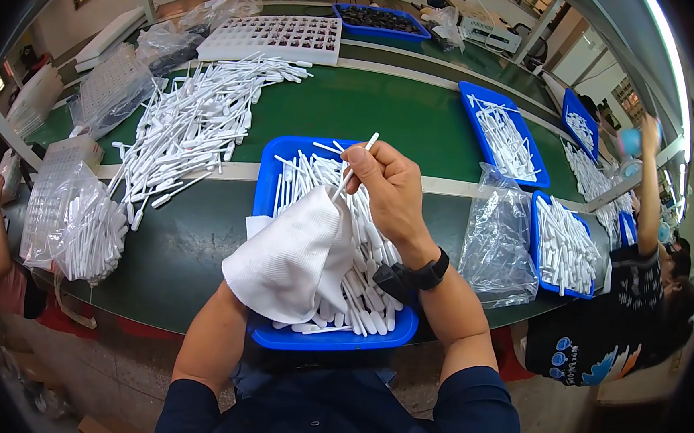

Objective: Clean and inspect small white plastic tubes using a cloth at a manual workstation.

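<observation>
At the centre of the frame we see the right hand (389,189) raised over a blue tray (330,340), its fingers pinched shut around one thin white plastic stick (356,162) that slants up toward the upper right, its tip clear of the knuckles. The left hand (279,268) sits lower and to the left, hidden under a white cloth (292,257) that drapes over it (we cannot tell how its fingers are set beneath the fabric), and the cloth's upper corner meets the lower end of the held stick. Below both hands the tray is full of loose white sticks (362,286), lying in all directions, and it rests on the green surface (370,109) near the frame's lower middle. A black wristband (430,272) rings the right wrist. To the left of the tray a large heap of the same white sticks (192,125) spreads across the surface toward the upper left, with a clear bag of sticks (80,230) at the far left edge. Right of centre a crumpled clear plastic bag (500,239) lies just beside the tray, and beyond it stand further blue trays (504,135) holding sticks. A white compartment tray (275,36) lies at the top of the frame. At the right edge another person (639,301) in a dark shirt stands with an arm raised.
</observation>
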The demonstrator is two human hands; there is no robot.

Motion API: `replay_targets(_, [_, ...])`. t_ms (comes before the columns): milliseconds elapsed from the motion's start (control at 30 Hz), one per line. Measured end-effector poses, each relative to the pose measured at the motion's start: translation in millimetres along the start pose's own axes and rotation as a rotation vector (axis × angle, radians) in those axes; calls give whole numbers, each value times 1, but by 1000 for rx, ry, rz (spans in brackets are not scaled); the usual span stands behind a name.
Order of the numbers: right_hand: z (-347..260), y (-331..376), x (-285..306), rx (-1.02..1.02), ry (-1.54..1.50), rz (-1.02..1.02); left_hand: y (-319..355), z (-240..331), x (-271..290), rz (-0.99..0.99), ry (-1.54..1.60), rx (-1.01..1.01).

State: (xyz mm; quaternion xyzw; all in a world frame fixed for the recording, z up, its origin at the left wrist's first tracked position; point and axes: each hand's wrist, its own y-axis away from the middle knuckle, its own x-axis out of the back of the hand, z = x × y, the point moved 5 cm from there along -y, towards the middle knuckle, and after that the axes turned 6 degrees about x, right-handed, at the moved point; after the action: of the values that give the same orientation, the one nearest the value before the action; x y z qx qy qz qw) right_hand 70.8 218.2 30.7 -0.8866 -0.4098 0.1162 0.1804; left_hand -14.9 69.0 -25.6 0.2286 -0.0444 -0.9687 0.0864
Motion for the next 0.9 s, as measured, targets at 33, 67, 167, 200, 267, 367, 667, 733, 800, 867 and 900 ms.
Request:
replay_targets(33, [1,0,-1,-1,-1,-2,1,4,-3,-9,-60,-10])
replay_targets(67, [1,0,0,-4,0,-1,1,8,-7,-20,-118,-19])
replay_targets(167, [2,2,-3,-2,-14,-5,5,33,-23,-72,-351,-106])
replay_targets(200, [3,3,-3,-2,-19,-6,7,43,-31,-113,-524,-184])
replay_targets(267, [3,4,-2,-4,-16,2,8,46,-40,-158,-695,-263])
replay_targets(367, [3,3,-3,-5,-19,9,7,42,-39,-126,-381,-255])
replay_targets(667, [3,4,-4,-17,-8,3,3,24,-15,-123,-400,-220])
replay_targets(733, [2,5,-5,-21,-22,-3,0,22,-19,-81,-69,-83])
replay_targets(800, [3,5,-1,-26,-19,12,1,26,-26,-59,97,-14])
replay_targets(867, [3,3,1,-34,-18,34,10,49,-39,-49,-215,-64])
replay_targets(900, [4,3,0,-33,-20,28,12,55,-42,-40,-370,-88])
